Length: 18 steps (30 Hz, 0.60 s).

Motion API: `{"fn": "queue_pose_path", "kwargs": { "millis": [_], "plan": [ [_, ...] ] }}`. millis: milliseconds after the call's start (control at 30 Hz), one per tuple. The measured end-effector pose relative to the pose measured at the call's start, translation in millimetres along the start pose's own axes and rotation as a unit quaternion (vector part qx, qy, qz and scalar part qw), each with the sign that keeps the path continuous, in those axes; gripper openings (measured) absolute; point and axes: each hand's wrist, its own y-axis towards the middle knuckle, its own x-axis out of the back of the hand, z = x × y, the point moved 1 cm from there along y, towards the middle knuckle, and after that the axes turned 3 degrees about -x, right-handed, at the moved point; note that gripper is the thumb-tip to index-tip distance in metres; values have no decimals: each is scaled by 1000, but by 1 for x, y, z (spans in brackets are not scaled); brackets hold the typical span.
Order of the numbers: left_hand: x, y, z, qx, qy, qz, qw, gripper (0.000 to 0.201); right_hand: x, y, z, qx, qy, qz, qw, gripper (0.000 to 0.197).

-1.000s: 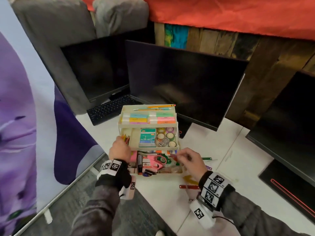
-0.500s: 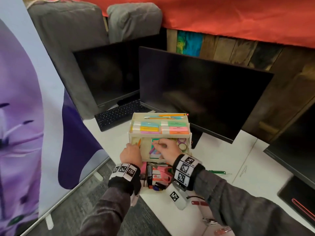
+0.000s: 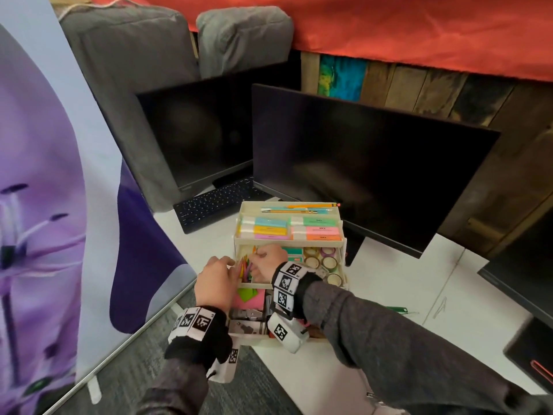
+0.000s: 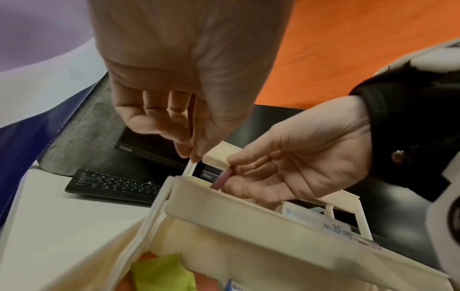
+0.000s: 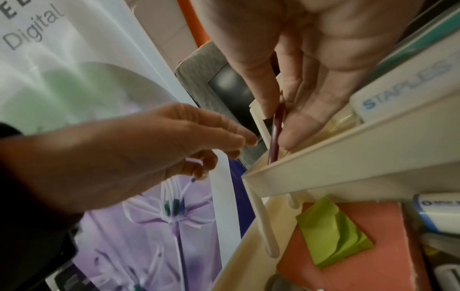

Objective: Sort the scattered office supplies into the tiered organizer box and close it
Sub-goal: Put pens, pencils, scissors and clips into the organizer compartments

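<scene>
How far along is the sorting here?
Mostly done: top tier holds sticky-note pads, middle tier tape rolls. In hand: right hand pinches a dark red strip over the middle tier's left compartment; left hand pinches the organizer's side link. Left: green item, closing.

Grey sleeves (image 3: 389,339), black wristbands (image 3: 197,342) bearing black-and-white marker tags.

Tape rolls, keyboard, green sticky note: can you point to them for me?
Tape rolls (image 3: 328,261), head view, top of one roll.
Keyboard (image 3: 209,208), head view, its keys.
Green sticky note (image 5: 333,232), right wrist view, middle of the top sheet.
</scene>
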Motion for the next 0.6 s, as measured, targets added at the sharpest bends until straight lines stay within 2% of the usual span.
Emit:
{"fn": "queue_pose_path", "kwargs": {
  "millis": [100,233,433,500,600],
  "plan": [
    [-2,4,1,-27,-17,3,999,24,-6,5,2,15,-53,3,998,21],
    [-11,12,-4,-75,24,32,996,25,2,-2,0,45,-117,-14,992,20],
    [-23,20,-19,-108,172,116,972,39,36,-34,-25,81,-109,-16,991,26],
    [-25,23,-20,-108,187,135,967,43,48,-43,-32,96,-113,-26,989,24],
    [-24,23,-18,-107,182,136,968,38,62,-52,-42,104,-109,-36,988,20]
  ]
}}
